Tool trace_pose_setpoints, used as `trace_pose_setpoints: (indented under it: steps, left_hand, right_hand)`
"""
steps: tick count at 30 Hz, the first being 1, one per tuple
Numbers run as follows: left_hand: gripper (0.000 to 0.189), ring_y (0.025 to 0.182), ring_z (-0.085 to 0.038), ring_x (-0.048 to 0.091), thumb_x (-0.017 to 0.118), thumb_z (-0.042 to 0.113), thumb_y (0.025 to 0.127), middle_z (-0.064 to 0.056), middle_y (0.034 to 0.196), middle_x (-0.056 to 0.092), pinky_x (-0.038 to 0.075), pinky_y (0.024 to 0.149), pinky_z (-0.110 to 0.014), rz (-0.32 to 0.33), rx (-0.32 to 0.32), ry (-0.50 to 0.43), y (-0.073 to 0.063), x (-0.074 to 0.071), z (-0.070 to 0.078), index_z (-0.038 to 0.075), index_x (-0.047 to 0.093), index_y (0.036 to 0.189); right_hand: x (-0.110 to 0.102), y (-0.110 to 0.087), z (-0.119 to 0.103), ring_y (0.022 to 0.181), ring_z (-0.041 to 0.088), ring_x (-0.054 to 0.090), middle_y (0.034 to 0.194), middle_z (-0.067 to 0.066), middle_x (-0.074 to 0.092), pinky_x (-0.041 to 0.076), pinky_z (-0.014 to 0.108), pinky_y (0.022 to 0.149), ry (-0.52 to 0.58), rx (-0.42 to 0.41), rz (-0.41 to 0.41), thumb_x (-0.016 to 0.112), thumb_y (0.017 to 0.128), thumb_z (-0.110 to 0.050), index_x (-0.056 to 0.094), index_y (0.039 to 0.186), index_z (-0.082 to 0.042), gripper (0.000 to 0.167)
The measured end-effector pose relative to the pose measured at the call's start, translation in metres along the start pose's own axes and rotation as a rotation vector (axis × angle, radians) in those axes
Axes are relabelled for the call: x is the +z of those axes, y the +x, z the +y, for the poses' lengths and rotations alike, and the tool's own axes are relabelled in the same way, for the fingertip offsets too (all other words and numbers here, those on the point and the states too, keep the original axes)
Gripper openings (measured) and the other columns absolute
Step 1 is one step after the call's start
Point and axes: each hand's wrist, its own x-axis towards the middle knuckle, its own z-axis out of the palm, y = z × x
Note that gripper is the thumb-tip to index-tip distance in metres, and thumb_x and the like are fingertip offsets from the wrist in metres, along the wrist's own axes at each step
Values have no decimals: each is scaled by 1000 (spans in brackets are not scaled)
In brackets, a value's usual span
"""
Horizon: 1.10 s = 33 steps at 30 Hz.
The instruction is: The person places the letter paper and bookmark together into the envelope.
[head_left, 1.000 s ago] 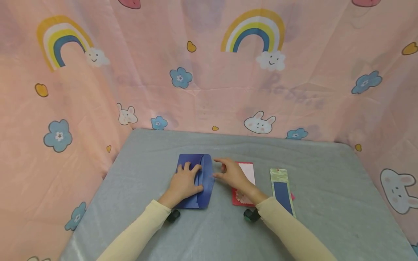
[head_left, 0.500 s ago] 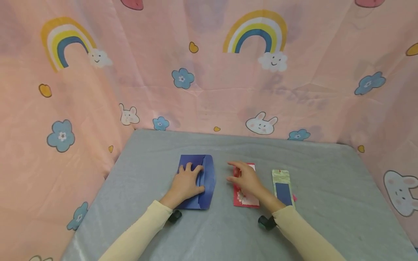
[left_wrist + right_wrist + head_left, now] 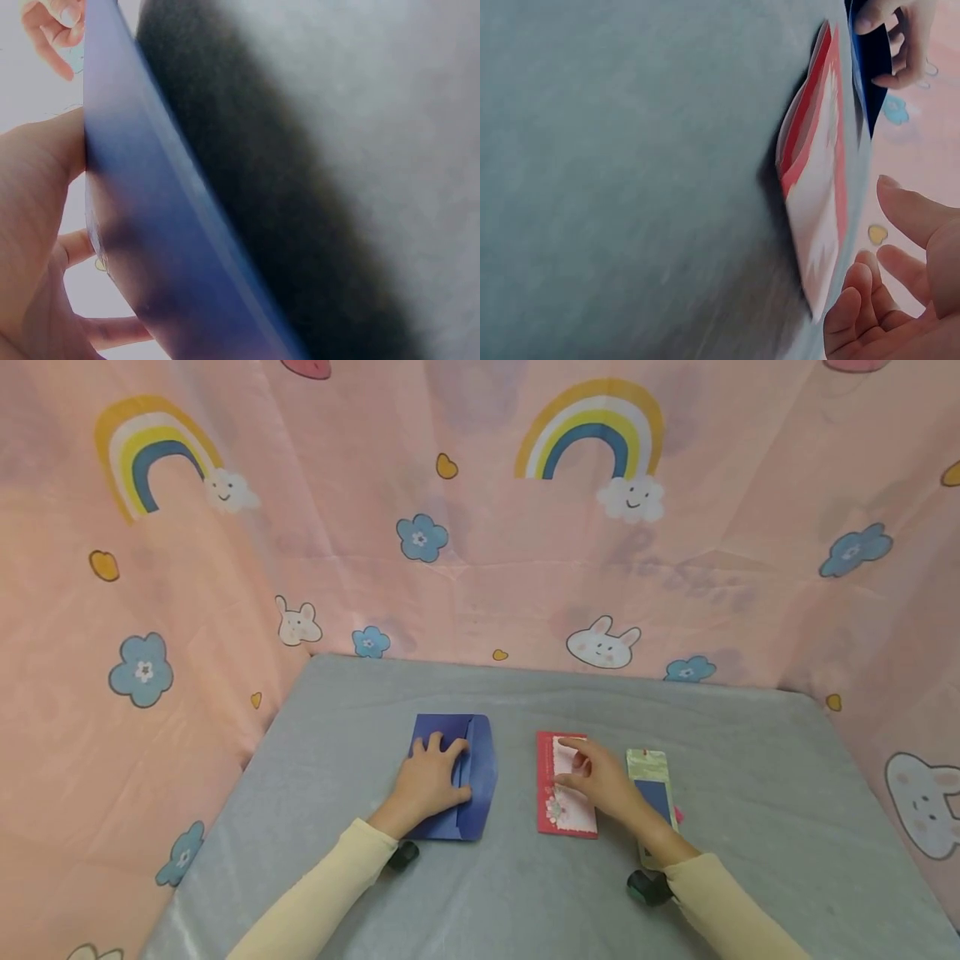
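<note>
In the head view, a blue envelope lies on the grey table with its flap unfolded to the right. My left hand rests on it, fingers spread, thumb and index finger near the opening. A red and white greeting card with a flower print lies to the right. Over its right side hovers my right hand, thumb and index finger apart, holding nothing. In the right wrist view, the card is slightly parted along one edge, with the right hand beside it.
A long pale green card with a dark blue panel lies farther right, partly under my right forearm; a small pink bit shows beside it. The grey cloth-covered table meets a pink patterned curtain at the back.
My right hand has moved away from the envelope's flap, rightward across the greeting card, uncovering the card's left part. The left hand stays on the envelope.
</note>
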Motion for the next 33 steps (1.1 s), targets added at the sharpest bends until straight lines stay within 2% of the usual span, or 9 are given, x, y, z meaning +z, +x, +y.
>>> trace_pose_setpoints:
  steps: [5,13,33]
  left_hand:
    - [64,112,-43,53,73,47,76,-20,136,51,54,71,-51,-13,-5,4,1,-1,1,30,53,134]
    - [62,112,-44,53,73,46,76,-20,135,51,54,73,-53,3,3,1,1,-1,1,29,54,133]
    - [63,113,-43,53,72,47,76,-19,136,51,54,73,-52,-6,-2,6,0,2,-1,31,53,134]
  right_hand:
    - [-8,-6,10,72,15,45,85,7,54,38,22,60,-18,24,7,80,81,-17,57,137,-5,61]
    - [-17,-12,16,72,15,44,88,10,55,36,23,60,-65,31,30,80,82,-15,59,134,-4,57]
    - [-9,-13,26,76,15,45,87,5,55,37,25,66,-165,46,22,80,81,-18,63,129,-3,53]
